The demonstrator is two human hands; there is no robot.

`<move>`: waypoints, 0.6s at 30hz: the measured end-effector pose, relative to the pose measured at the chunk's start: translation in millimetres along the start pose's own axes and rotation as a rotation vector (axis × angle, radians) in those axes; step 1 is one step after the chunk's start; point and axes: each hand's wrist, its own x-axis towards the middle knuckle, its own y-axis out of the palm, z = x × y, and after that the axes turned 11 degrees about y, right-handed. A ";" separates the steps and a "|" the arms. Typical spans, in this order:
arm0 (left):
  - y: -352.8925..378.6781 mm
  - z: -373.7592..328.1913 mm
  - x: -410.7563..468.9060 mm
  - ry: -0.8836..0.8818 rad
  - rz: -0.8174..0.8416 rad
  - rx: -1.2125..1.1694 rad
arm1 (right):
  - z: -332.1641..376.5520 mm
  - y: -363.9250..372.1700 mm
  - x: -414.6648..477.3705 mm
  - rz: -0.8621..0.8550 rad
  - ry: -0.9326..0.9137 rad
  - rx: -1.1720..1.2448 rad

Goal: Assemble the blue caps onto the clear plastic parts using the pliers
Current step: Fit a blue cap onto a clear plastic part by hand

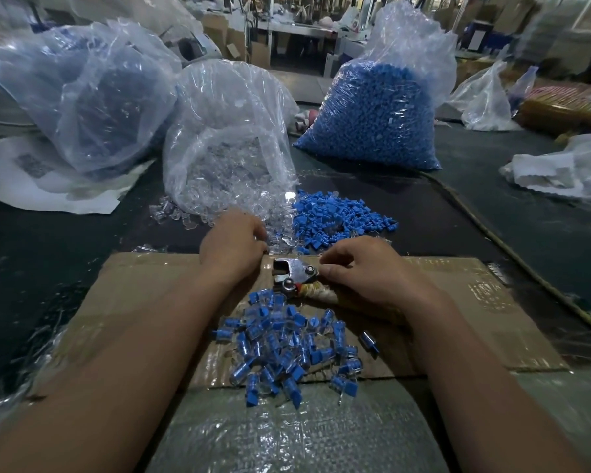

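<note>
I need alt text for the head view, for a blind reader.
A person's right hand holds pliers on cardboard while the left hand reaches into loose clear parts; blue caps lie beside, assembled pieces in front.

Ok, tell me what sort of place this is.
Probably a factory assembly bench: a big clear plastic bag of small blue plastic caps, another clear bag spilling clear plastic parts, and a pile of finished blue-and-clear pieces on flattened brown cardboard beside metal pliers.
</note>
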 end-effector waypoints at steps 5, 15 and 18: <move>-8.7 -7.5 -8.1 -0.023 -0.184 -0.144 | -1.7 -0.8 0.8 -0.025 -0.005 -0.007; -23.5 -13.1 -47.0 -0.156 -0.295 -0.804 | -0.8 5.5 3.2 -0.110 -0.034 -0.024; -23.1 -11.1 -47.7 -0.252 -0.322 -0.948 | -0.2 7.5 4.8 -0.196 -0.044 0.054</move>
